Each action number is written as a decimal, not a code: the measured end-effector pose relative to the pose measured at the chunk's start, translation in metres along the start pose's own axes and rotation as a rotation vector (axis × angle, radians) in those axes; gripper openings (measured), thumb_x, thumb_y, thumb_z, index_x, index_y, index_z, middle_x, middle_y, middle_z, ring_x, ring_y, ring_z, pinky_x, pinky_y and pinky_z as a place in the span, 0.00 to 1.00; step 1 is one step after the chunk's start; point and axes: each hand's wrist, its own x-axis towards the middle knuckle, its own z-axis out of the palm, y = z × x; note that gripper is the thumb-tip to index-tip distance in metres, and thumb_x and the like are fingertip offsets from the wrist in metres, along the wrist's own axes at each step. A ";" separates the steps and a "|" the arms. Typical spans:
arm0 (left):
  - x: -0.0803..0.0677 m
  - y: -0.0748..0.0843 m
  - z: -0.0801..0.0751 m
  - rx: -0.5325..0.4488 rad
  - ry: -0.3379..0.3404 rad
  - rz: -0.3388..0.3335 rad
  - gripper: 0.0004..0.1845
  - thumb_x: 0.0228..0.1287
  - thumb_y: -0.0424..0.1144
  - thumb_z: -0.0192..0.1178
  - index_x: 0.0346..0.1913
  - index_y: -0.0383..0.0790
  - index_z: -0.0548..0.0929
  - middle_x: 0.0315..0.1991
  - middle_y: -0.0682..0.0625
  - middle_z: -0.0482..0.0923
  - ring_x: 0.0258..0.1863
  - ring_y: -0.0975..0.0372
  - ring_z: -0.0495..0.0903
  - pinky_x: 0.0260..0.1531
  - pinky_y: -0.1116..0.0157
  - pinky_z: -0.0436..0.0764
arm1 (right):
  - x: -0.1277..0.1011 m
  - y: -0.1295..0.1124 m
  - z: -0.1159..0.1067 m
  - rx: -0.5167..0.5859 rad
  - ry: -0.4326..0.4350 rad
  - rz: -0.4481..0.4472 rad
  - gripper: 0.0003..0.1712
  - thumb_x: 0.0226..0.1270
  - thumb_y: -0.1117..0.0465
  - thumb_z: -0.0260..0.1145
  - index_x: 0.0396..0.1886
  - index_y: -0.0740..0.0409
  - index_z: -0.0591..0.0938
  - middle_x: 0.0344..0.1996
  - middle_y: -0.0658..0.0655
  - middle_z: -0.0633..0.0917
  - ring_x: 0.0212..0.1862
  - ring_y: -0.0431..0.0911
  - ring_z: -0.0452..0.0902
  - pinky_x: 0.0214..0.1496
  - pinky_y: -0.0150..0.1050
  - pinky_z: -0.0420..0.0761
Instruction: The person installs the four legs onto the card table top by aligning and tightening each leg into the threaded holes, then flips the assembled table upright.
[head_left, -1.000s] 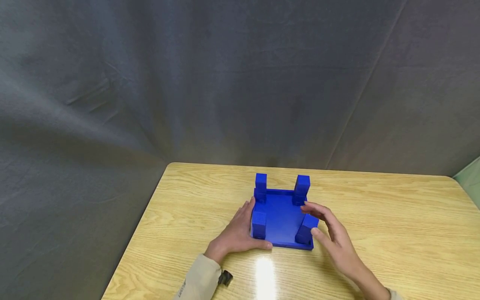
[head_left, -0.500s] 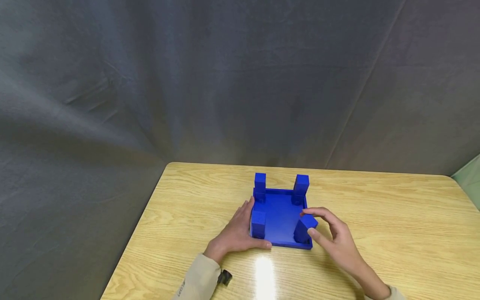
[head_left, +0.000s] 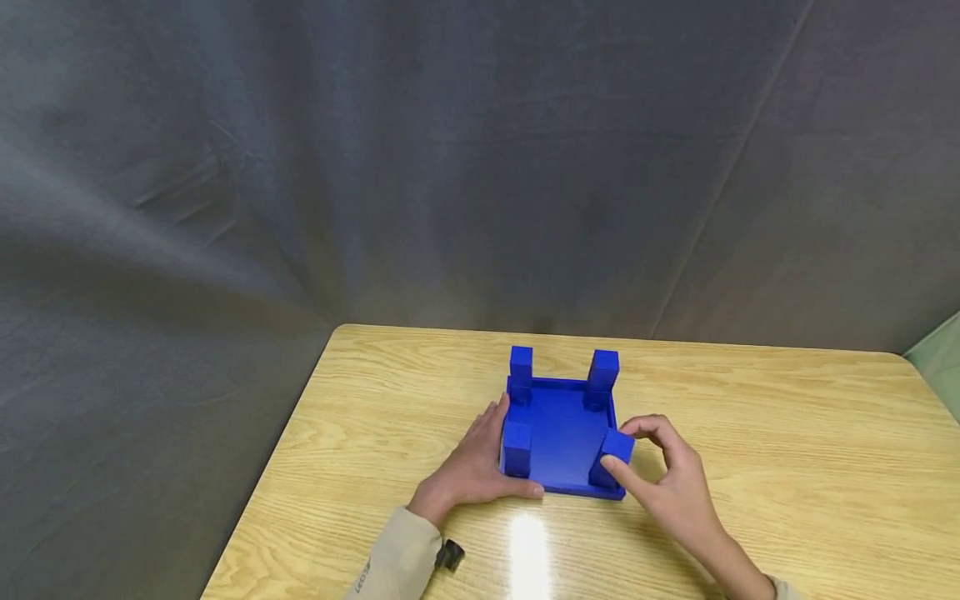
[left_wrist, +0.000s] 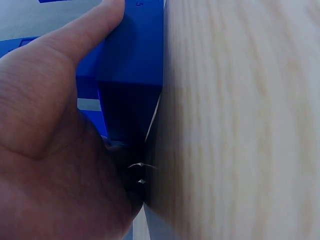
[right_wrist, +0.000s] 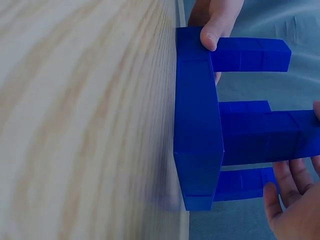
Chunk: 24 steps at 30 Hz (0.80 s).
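A blue square base with a raised rim lies on the table, a square post standing at each corner like an upturned small table. My left hand grips its near left corner, the thumb along the near edge and the fingers along the left side. At the near right corner, my right hand pinches the top of a blue post between thumb and fingers. This post is turned slightly out of line with the others. In the right wrist view, the base sits flat and the pinched post extends from it.
Two far posts, the left one and the right one, rise at the back of the base. The wooden table extends widely to the right. A dark grey curtain hangs behind its far edge.
My right fingers have shifted from the post's far left side round to its far right side and closed on it. The post has turned about its length. My left hand stays put.
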 end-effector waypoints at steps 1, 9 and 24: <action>0.000 0.000 0.000 0.000 0.002 0.001 0.78 0.54 0.64 0.84 0.93 0.47 0.38 0.93 0.46 0.40 0.91 0.51 0.41 0.88 0.45 0.50 | 0.000 0.001 -0.001 0.008 -0.015 -0.010 0.29 0.54 0.82 0.81 0.56 0.67 0.84 0.51 0.45 0.88 0.57 0.34 0.82 0.66 0.25 0.74; 0.000 -0.001 0.000 -0.002 0.009 0.009 0.78 0.54 0.64 0.84 0.93 0.46 0.39 0.92 0.44 0.42 0.91 0.49 0.42 0.87 0.42 0.53 | 0.003 0.008 -0.010 0.328 -0.276 -0.117 0.30 0.78 0.83 0.50 0.77 0.76 0.72 0.69 0.61 0.85 0.73 0.44 0.79 0.76 0.31 0.71; 0.000 -0.002 0.001 0.005 0.010 0.015 0.78 0.54 0.64 0.84 0.93 0.46 0.38 0.92 0.45 0.41 0.91 0.49 0.41 0.88 0.42 0.52 | -0.001 0.006 -0.006 0.151 -0.104 0.004 0.24 0.65 0.86 0.71 0.59 0.69 0.83 0.55 0.48 0.88 0.60 0.38 0.82 0.68 0.27 0.76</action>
